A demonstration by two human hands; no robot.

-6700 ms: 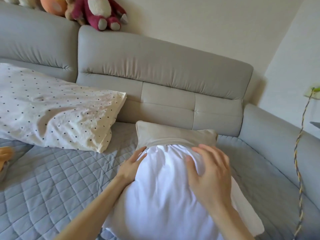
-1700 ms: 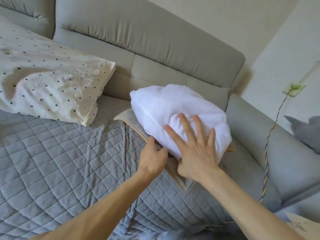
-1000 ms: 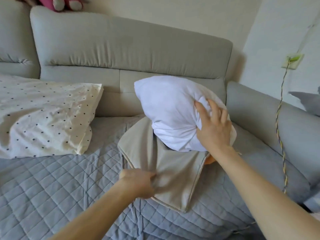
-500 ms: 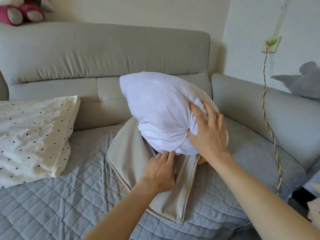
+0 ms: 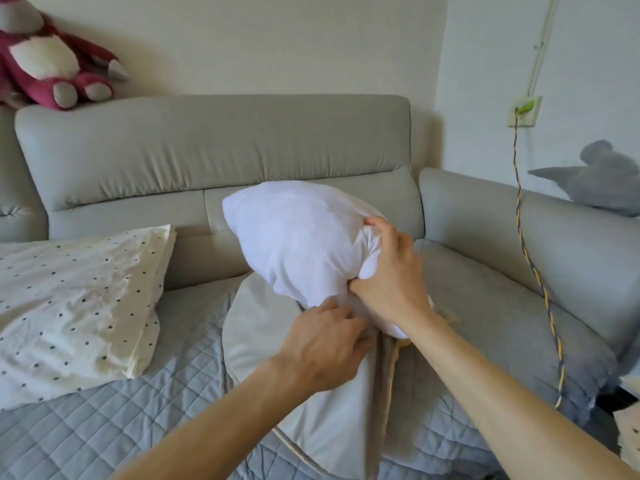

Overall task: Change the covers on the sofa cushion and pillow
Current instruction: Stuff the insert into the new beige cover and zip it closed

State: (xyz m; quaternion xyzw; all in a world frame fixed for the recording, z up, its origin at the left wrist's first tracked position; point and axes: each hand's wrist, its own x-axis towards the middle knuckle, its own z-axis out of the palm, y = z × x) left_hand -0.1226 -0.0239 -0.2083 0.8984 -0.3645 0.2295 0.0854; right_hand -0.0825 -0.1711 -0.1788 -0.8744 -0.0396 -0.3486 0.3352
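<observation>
Camera: one wide-angle view, worn on the person's head.
Stands: over the front edge of the quilted seat (image 5: pixel 104 427); both forearms enter from the bottom edge.
Faces: forward and down, toward the sofa backrest (image 5: pixel 214 150) and its corner with the right armrest (image 5: pixel 571 244).
Nearness: close; the left hand (image 5: pixel 322 355) pinching the beige cover (image 5: pixel 263 341) and the right hand (image 5: pixel 391 278) gripping the white insert (image 5: pixel 294 237) fill mid-frame.
Reach: up to the wall (image 5: pixel 277 46), left to the dotted pillow (image 5: pixel 69 306).

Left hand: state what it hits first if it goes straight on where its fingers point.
The white cushion insert, just beyond the left hand at the beige cover opening; depth unclear, but they look nearly touching.
</observation>
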